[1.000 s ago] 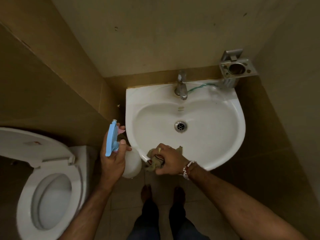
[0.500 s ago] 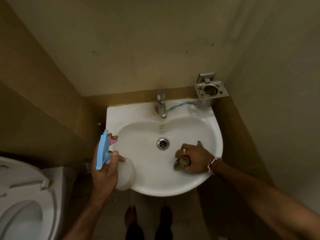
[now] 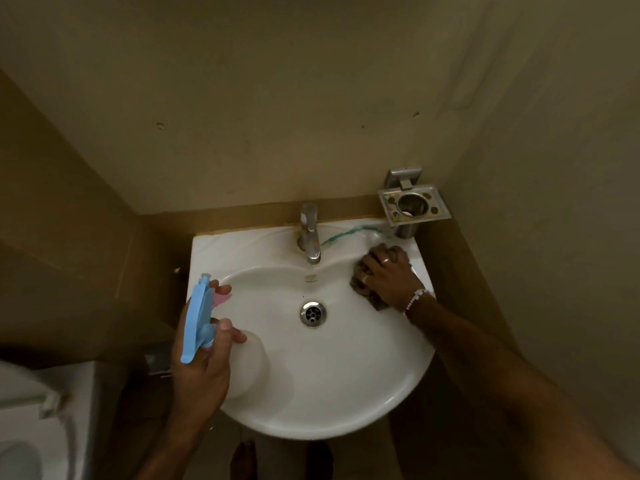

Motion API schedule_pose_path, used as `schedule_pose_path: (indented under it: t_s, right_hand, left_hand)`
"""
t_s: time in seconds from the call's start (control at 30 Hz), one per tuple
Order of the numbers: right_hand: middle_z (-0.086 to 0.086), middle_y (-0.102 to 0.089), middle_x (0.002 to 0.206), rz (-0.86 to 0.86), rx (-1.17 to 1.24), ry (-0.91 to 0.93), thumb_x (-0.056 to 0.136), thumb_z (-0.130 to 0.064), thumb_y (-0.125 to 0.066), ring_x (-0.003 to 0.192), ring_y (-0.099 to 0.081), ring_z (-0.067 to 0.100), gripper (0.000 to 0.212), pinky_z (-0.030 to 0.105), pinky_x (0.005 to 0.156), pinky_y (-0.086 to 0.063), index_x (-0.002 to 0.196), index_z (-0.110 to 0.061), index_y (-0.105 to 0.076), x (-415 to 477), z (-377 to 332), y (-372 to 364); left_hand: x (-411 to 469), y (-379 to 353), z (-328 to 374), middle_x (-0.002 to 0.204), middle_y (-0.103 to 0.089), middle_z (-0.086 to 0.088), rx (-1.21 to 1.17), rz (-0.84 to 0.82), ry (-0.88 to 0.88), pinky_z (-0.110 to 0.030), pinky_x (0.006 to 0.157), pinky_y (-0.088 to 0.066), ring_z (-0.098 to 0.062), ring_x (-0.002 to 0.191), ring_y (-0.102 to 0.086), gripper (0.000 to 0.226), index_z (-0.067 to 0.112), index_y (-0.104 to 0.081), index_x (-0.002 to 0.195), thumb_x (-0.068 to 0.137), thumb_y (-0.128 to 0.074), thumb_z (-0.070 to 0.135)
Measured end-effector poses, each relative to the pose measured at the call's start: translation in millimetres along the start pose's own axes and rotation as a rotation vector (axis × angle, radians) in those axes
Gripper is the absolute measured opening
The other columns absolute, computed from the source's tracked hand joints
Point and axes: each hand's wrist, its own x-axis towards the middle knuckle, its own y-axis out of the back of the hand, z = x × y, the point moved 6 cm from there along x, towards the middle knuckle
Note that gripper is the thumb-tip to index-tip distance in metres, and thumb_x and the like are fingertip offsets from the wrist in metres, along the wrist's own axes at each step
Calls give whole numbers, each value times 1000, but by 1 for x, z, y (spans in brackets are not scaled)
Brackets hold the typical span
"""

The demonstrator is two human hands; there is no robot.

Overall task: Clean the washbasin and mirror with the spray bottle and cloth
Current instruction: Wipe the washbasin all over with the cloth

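Reaching in from the lower right, the right hand (image 3: 388, 275) presses a crumpled cloth (image 3: 367, 294) onto the back right ledge of the washbasin (image 3: 346, 414), just right of the tap (image 3: 309, 233), with its fingers curled over the bunched fabric. The left hand (image 3: 204, 365) hovers over the basin's left rim. Its fingers are wrapped round the neck of the spray bottle (image 3: 251, 362), forefinger at the pink trigger.

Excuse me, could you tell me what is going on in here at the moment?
A person is cleaning a washbasin. The right hand grips a cloth against the back right ledge, beside the tap and just below a metal holder. The left hand holds a spray bottle over its left rim. No mirror is in view.
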Motion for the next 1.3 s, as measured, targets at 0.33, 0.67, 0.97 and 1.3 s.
schedule_pose_path:
  t_s: [0.33, 0.67, 0.97, 1.3]
  right_hand:
    - [18, -55, 120, 75, 403, -233, 82, -36, -64, 112, -53, 41, 46, 53, 90, -47, 126, -21, -57, 2, 15, 16]
    - [13, -53, 131, 255, 696, -428, 86, -16, -66, 119, -51, 33, 55, 55, 99, -41, 139, -17, -48, 96, -6, 22]
    - [8, -53, 128, 369, 793, -564, 81, -30, -58, 124, -46, 30, 43, 48, 102, -32, 123, -20, -61, 84, -22, 25]
    - [12, -57, 129, 334, 668, -594, 89, -25, -57, 123, -46, 34, 28, 52, 105, -34, 113, -20, -69, 90, -5, 5]
  left_hand:
    - [0, -21, 4, 79, -65, 22, -58, -10, -55, -30, 85, -42, 16, 83, -56, 7, 12, -59, 99, 93, -56, 13]
    - [10, -23, 14, 76, -63, 0, -107, -58, -80, -11, 77, -44, 4, 82, -61, 22, 34, -54, 101, 85, -59, 20]
    - [18, -25, 0, 73, -62, 1, -137, -15, -111, -8, 84, -49, -1, 82, -62, 9, 55, -57, 86, 79, -59, 60]
    - [21, -58, 5, 77, -57, 45, -75, -37, -177, 9, 69, -38, 21, 81, -56, 36, 66, -54, 81, 83, -57, 29]
